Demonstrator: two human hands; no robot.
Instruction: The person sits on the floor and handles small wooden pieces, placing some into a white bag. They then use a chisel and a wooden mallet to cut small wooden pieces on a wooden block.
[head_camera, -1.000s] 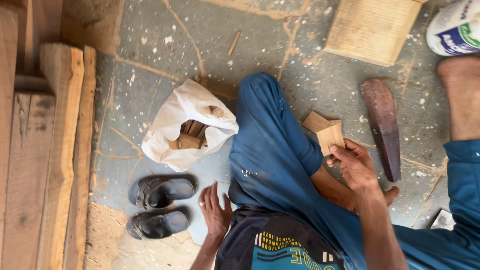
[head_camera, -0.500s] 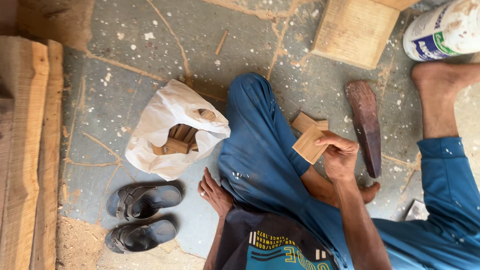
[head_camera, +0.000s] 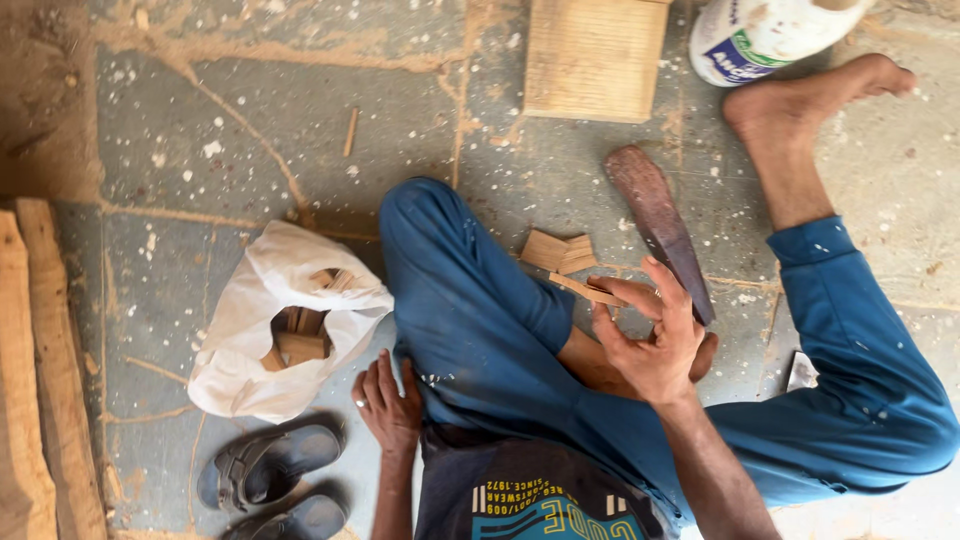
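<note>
Thin wood piece (head_camera: 588, 290) in right hand (head_camera: 648, 335)

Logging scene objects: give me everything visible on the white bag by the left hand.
The white bag is soft, crumpled, cloth-like or plastic, and lies slumped on the grey concrete floor. Its mouth gapes open upward, showing small flat wood pieces inside; one more pokes out near the top edge. It sits beside the blue trouser knee, just above the dark sandals. The left hand rests close by, not touching it.
</note>
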